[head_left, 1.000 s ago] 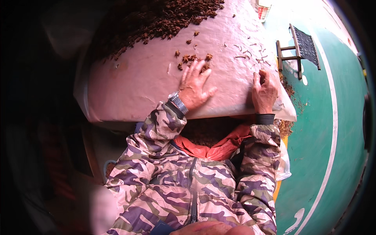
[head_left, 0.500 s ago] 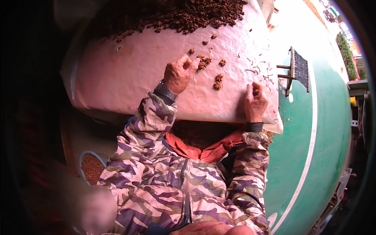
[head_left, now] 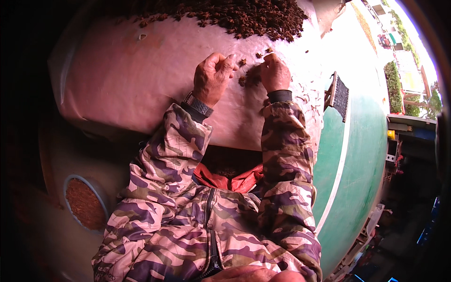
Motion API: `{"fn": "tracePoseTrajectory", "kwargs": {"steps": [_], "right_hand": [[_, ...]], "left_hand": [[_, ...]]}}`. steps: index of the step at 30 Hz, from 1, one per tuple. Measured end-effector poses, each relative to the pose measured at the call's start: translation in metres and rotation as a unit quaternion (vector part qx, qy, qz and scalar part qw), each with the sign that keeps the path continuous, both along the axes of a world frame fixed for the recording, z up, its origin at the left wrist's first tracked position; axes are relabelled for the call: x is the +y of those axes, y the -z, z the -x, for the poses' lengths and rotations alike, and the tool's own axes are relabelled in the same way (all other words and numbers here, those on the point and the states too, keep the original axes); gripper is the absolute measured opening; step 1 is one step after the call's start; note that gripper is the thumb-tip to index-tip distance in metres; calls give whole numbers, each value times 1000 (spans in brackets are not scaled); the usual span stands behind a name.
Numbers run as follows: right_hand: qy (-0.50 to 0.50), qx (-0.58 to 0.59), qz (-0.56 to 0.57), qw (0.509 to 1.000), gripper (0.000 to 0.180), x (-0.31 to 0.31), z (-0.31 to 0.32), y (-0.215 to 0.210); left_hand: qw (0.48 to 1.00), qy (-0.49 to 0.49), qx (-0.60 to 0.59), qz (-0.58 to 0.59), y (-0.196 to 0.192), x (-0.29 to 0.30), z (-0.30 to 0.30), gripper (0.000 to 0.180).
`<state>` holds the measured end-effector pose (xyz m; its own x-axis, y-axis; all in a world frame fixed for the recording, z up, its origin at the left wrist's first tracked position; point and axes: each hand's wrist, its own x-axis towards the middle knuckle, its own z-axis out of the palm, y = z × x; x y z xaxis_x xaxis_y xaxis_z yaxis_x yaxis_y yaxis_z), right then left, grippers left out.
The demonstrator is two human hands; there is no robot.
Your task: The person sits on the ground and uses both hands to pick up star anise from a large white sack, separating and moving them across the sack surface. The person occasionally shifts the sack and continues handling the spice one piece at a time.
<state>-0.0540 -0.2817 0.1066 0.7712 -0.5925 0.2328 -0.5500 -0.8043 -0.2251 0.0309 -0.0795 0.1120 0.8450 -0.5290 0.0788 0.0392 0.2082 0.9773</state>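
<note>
A big heap of brown star-shaped pods [head_left: 244, 16] lies at the far side of a pale pink sheet-covered table [head_left: 141, 84]. My left hand [head_left: 212, 77] rests on the sheet with fingers curled, a dark watch on its wrist. My right hand [head_left: 275, 73] lies close beside it, fingers bent down onto the sheet. A small cluster of loose pods [head_left: 246, 77] sits between the two hands, touching the fingertips. Both sleeves are camouflage patterned. Whether either hand pinches a pod is hidden.
A red-orange bag mouth [head_left: 230, 178] opens below the table's near edge, at my lap. A round basket of brown material [head_left: 84, 202] stands at the lower left. A small dark stool [head_left: 339, 96] stands on the green floor [head_left: 357, 155] to the right.
Both hands have moved up the sheet and come together; the right hand left the table's right edge. The loose pods now lie gathered between them.
</note>
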Motion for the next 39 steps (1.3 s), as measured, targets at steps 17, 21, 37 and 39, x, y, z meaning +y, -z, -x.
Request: {"fn": "tracePoseTrajectory", "kwargs": {"steps": [17,21,37,39], "right_hand": [[53,61,20,997,22,-54,73,-1],[62,137,12,989,25,-54,84,-17],[222,-14,128,967,31,-78,243,-34],[154,-107,32,982,35,-56,243,-20]], "left_hand": [[975,-15,205,81,-20,13,-6,27],[975,-4,203,89,-22,14,-3,26],[977,34,185,102,-18,7,5,26],[978,56,180,94,-18,2,10,25]]}}
